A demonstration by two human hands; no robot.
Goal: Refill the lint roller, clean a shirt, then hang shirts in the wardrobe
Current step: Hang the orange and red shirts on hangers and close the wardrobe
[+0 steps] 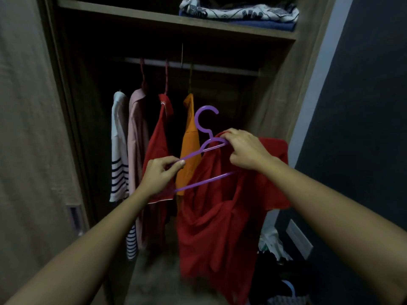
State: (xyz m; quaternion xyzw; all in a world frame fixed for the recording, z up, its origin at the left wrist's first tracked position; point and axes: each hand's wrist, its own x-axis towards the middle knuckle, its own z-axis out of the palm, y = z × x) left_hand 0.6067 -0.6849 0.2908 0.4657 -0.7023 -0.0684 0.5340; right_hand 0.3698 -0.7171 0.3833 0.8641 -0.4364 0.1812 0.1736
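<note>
I hold a purple plastic hanger (203, 148) in front of the open wardrobe. My left hand (159, 175) pinches the hanger's left arm. My right hand (246, 150) grips the collar of a red shirt (220, 227) at the hanger's right shoulder. The shirt droops from the right side of the hanger, whose left half is bare. The hanger's hook points up, below the rail (193, 66). On the rail hang several shirts: a white one with dark stripes (119, 146), a pink one (137, 139), a dark red one (158, 142) and an orange one (190, 133).
Folded clothes (240, 13) lie on the upper shelf (132, 13). The wardrobe door (28, 128) stands at the left. A dark wall (363, 106) is at the right, with clutter and bags (277, 249) on the floor below it.
</note>
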